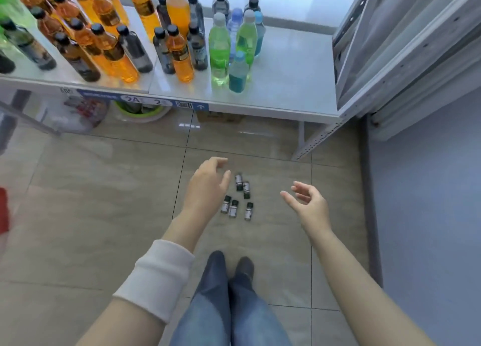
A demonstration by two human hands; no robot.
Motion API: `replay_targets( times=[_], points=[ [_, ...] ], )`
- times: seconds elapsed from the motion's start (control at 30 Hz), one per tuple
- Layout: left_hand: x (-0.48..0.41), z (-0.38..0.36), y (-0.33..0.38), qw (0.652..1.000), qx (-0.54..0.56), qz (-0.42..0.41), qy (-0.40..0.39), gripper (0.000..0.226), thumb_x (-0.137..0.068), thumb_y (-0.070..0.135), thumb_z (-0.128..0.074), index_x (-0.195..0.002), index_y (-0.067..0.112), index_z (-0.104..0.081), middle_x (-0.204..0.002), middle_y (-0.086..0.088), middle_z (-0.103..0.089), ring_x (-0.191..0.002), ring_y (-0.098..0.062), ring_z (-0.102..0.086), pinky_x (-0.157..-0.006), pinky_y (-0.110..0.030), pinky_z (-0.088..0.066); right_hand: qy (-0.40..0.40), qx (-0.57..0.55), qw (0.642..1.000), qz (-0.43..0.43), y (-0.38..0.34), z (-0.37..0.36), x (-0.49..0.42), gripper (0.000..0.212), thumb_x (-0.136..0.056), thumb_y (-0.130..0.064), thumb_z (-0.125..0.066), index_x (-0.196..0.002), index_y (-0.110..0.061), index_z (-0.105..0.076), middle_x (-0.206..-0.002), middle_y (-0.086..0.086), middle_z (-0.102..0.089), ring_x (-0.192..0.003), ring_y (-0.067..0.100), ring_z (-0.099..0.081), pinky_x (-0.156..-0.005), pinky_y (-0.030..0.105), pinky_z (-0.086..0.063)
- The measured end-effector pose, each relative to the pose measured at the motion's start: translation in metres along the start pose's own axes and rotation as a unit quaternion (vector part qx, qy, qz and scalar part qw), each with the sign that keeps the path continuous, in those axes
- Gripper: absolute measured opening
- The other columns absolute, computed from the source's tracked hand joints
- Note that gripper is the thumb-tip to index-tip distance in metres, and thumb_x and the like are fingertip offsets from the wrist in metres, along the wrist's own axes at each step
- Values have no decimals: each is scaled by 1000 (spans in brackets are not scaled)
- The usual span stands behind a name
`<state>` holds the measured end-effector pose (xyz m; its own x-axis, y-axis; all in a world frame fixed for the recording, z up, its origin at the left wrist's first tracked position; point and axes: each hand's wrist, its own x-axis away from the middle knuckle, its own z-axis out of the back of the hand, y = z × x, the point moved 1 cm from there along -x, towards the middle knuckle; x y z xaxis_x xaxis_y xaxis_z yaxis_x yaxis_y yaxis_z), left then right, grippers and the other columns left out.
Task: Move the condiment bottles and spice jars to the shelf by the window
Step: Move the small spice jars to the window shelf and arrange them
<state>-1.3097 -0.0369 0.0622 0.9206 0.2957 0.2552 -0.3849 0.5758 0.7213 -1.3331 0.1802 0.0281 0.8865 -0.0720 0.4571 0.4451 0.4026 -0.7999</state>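
Several small spice jars [239,197] with dark caps and pale labels stand in a cluster on the tiled floor just ahead of my feet. My left hand [208,183] hangs above and just left of the cluster, fingers relaxed, holding nothing. My right hand [307,202] hovers to the right of the jars, fingers loosely spread and empty. The white shelf [281,85] by the window carries many bottles: orange ones [179,56], dark ones [135,50], green ones [219,48] and a blue one [238,72]. Its right part is bare.
A stack of metal shelf panels [406,46] leans at the right against a blue-grey wall [426,215]. Under the shelf sit a green basin [141,111], a plastic bag [75,113] and a cardboard box [221,116]. My legs and shoes [229,270] are below the jars.
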Motion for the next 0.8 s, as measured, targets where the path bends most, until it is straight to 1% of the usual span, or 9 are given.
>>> replay_targets(
  times=[0.13, 0.23, 0.33, 0.4, 0.5, 0.53, 0.6, 0.67, 0.8],
  points=[
    [12, -53, -58, 997, 8, 70, -43, 27, -92, 16, -53, -118, 9, -55, -120, -7, -59, -111, -19, -55, -95, -29, -42, -35, -1, 996, -78, 68, -19, -1, 40, -77, -21, -75, -112, -14, -57, -110, 3, -63, -106, 18, -57, -91, 30, -46],
    [0, -93, -102, 993, -14, 93, -77, 27, -92, 19, -52, -117, 10, -55, -119, -4, -60, -110, -19, -56, -94, -32, -44, -36, 9, 992, -122, 119, -28, -18, 42, -77, -18, -75, -114, -9, -58, -109, 6, -64, -102, 19, -59, -84, 25, -44],
    [-26, -139, -153, 988, -32, 107, -103, 27, -92, 22, -52, -116, 11, -56, -117, -5, -62, -109, -21, -57, -93, -34, -45, -26, 13, 988, -153, 173, -41, -53, 43, -77, -16, -76, -115, -6, -58, -108, 8, -63, -95, 16, -58, -81, 22, -41],
    [-45, -176, -192, 984, -36, 124, -124, 26, -92, 22, -52, -115, 10, -57, -115, -6, -63, -107, -22, -58, -91, -33, -45, -28, 15, 985, -171, 214, -57, -82, 44, -77, -17, -76, -115, -6, -57, -106, 7, -62, -93, 14, -57, -80, 22, -40],
    [-73, -236, -255, 972, -35, 155, -171, 28, -91, 20, -55, -116, 7, -57, -115, -9, -63, -105, -24, -59, -84, -25, -41, -45, 12, 978, -203, 283, -89, -128, 47, -78, -20, -75, -118, -6, -56, -103, 6, -60, -93, 15, -56, -83, 26, -43],
    [-83, -256, -277, 968, -38, 162, -188, 29, -90, 20, -55, -116, 6, -56, -116, -10, -63, -106, -25, -58, -83, -25, -41, -54, 12, 975, -214, 308, -101, -144, 47, -78, -21, -74, -118, -5, -55, -104, 6, -59, -94, 15, -55, -85, 28, -44],
    [-100, -297, -320, 961, -48, 170, -211, 31, -89, 20, -57, -116, 5, -55, -115, -13, -63, -107, -28, -58, -85, -28, -43, -74, 14, 970, -229, 356, -124, -175, 48, -79, -22, -74, -119, -4, -54, -104, 6, -59, -95, 16, -55, -86, 29, -45],
    [-115, -334, -364, 959, -63, 175, -213, 32, -88, 18, -58, -116, 4, -54, -114, -13, -64, -106, -28, -58, -86, -30, -44, -89, 20, 968, -234, 403, -147, -205, 49, -78, -22, -74, -119, -4, -55, -104, 8, -60, -93, 16, -56, -81, 27, -44],
    [-131, -408, -443, 950, -83, 185, -237, 37, -87, 18, -60, -120, 4, -51, -117, -14, -62, -108, -27, -57, -85, -27, -42, -113, 56, 964, -234, 486, -186, -261, 51, -76, -20, -76, -119, -3, -55, -107, 13, -63, -86, 14, -56, -66, 18, -43]
  ],
)
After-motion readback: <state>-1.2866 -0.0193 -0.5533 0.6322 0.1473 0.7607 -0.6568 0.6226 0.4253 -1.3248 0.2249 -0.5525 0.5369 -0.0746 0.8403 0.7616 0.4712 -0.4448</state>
